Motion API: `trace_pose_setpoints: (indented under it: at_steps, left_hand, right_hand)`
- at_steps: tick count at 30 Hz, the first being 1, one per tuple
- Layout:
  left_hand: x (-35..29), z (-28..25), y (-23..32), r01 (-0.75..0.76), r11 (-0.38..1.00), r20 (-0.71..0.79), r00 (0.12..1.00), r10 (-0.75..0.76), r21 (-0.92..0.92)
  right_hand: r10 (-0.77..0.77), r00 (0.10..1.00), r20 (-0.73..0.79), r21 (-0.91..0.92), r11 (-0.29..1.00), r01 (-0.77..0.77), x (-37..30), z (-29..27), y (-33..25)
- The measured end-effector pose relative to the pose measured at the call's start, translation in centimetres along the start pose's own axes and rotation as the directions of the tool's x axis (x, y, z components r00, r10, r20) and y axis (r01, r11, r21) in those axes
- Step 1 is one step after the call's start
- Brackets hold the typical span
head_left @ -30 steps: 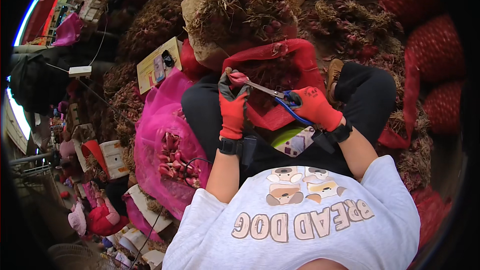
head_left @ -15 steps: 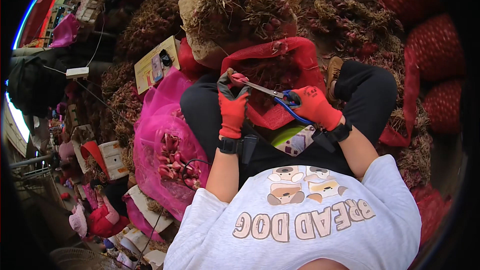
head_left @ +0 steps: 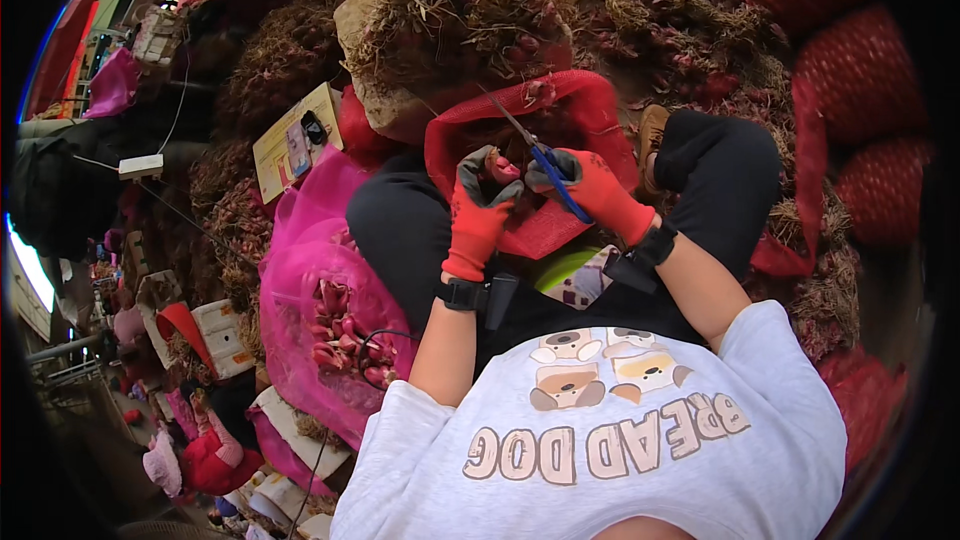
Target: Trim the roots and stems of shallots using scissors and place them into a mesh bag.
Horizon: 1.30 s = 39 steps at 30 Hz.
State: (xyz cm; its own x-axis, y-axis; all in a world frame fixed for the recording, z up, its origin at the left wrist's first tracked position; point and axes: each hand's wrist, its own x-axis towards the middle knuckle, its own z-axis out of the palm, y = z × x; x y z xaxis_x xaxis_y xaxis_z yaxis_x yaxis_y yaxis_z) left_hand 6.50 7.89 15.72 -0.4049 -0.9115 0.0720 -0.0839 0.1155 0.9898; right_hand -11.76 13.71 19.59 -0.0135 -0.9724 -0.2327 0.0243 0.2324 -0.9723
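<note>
Just beyond my hands, a red mesh sack (head_left: 590,110) is gaping open with dark red shallots inside; well off to my left, a pink mesh bag (head_left: 320,300) is holding trimmed reddish-purple shallots (head_left: 345,340). My left hand (head_left: 480,205), in a red-and-grey glove, is pinching a small red shallot bulb (head_left: 500,168) between closed fingers. My right hand (head_left: 590,185), touching it, is gripping blue-handled steel scissors (head_left: 535,155). Their long axis is running diagonally, blades pointing up and away to the left, over the sack.
</note>
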Motion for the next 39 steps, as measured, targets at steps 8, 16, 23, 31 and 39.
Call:
trace_pose_setpoints:
  at_steps: [8, 16, 23, 31, 39]
  left_hand:
    - [-0.9, 0.6, 1.3, -0.019, 0.995, 0.151, 0.989, 0.004, 0.101]
    - [-0.1, -0.2, 1.0, 0.177, 0.848, 0.164, 0.981, -0.108, -0.5]
    - [-0.1, 0.4, 0.7, 0.22, 0.752, 0.208, 0.972, -0.112, -0.621]
    - [-2.0, -3.6, 5.6, 0.486, 0.716, 0.338, 0.871, -0.356, -0.5]
    - [-11.1, -12.9, 14.1, 0.282, 0.636, 0.085, 0.943, -0.323, -0.718]
  right_hand:
    - [-0.32, 0.945, 0.063, -0.256, 0.91, 0.325, 1.4, 0.6, 0.9]
    - [-0.262, 0.947, -0.186, -0.531, 0.838, 0.127, 2.7, -0.2, 6.5]
    - [-0.108, 0.987, -0.121, -0.079, 0.992, 0.098, 1.6, -0.9, 2.6]
    - [-0.063, 0.99, -0.128, -0.169, 0.985, 0.041, 2.4, -1.6, 2.8]
    - [-0.207, 0.976, -0.066, -0.161, 0.968, 0.195, 2.2, -0.9, 3.0]
